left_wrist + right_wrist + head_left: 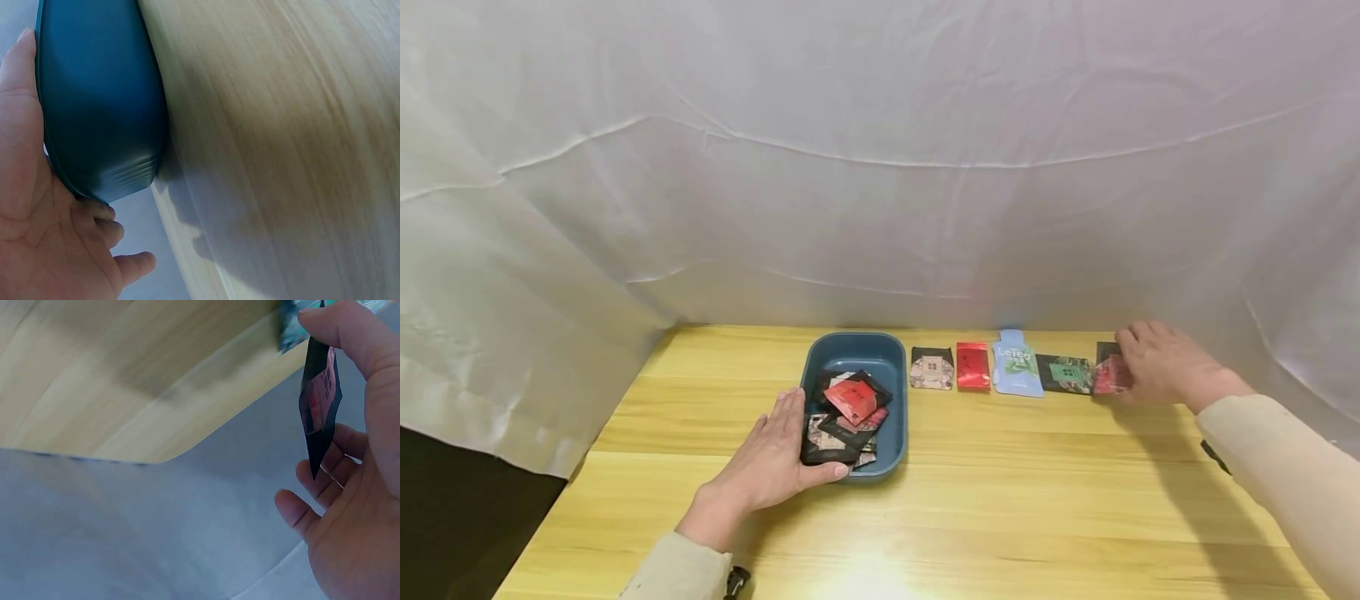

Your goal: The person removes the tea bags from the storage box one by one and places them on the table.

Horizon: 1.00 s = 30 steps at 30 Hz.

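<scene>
My left hand (767, 462) rests against the left side and front corner of a dark blue tray (895, 442), fingers straight and thumb spread along the front rim. Inside the tray lies a loose pile of tea sachets, a red sachet (854, 402) on top of black ones. At the right end of a row of sachets, my right hand (1168, 367) pinches a black and pink tea sachet (322, 394) between thumb and fingers. Directly left of it on the table is a black and green sachet (1065, 374).
Further left in the row lie a light blue sachet (1018, 368), a red packet (973, 367) and a black and pale pink sachet (932, 369). Behind the wooden table (1000, 500) hangs a pale cloth (880, 208), close to its back edge.
</scene>
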{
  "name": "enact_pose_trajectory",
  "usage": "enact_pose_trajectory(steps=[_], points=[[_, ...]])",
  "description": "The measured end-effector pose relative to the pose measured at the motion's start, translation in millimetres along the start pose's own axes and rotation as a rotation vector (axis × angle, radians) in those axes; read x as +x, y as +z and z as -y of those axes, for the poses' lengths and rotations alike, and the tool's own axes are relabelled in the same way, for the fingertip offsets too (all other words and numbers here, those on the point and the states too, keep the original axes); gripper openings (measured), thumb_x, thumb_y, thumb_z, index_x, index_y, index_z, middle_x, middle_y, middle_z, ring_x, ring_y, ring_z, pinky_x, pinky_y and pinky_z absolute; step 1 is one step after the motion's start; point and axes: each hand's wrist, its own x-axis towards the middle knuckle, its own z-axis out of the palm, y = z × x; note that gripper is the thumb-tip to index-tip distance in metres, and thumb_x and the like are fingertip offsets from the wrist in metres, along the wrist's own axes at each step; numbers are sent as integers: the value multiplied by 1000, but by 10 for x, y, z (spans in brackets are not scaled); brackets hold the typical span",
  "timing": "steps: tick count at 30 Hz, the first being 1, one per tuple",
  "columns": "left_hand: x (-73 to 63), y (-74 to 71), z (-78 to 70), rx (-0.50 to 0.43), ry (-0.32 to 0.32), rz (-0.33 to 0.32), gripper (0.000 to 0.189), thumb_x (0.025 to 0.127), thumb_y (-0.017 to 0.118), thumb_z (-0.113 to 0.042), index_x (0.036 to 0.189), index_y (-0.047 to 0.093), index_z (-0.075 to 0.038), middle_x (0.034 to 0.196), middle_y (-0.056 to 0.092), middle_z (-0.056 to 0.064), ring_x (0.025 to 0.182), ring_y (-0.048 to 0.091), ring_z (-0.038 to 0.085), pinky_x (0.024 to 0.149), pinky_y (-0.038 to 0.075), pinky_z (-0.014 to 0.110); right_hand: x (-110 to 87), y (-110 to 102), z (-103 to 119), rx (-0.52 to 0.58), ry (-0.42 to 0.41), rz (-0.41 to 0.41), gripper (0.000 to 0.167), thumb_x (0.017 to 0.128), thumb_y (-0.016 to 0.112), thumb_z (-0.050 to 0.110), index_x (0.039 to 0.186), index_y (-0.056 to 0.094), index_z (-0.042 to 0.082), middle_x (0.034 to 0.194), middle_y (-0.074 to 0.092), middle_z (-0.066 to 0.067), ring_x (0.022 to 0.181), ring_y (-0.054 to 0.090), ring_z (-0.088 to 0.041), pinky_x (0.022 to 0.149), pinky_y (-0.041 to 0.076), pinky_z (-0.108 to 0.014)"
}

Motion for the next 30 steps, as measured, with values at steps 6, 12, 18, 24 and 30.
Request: enact_pose_trajectory(steps=[6,12,18,24,30], points=[[0,7,5,3,-3,-5,141,78,61,-92,167,11,5,174,17,25,163,13,41,129,21,63,-21,106,-166,-43,1,-12,104,70,89,65,129,52,-11,124,56,-34,119,52,-56,101,44,-75],[3,2,3,3,-2,-3,141,78,60,-92,167,11,5,174,16,25,163,13,41,129,21,63,-9,177,-224,-43,-2,-15,100,68,91,63,127,54,-9,120,57,-30,114,54,-54,94,47,-74],[4,-5,3,4,-4,0,141,78,60,-92,167,11,5,174,16,25,163,13,41,129,21,62,25,217,-219,-5,31,14,102,70,92,57,136,52,-9,131,55,-33,121,50,-58,98,42,-79],[6,-2,-1,4,-2,2,140,79,62,-91,167,10,5,174,16,25,163,14,41,129,22,63,102,296,-187,39,75,36,90,76,91,45,138,51,-7,131,55,-32,122,50,-57,96,42,-80],[9,0,2,2,-7,9,140,79,62,-90,167,9,5,175,15,24,163,12,40,129,21,62,186,386,-186,55,76,43,84,76,91,37,136,52,-5,126,56,-29,119,52,-55,91,45,-80]])
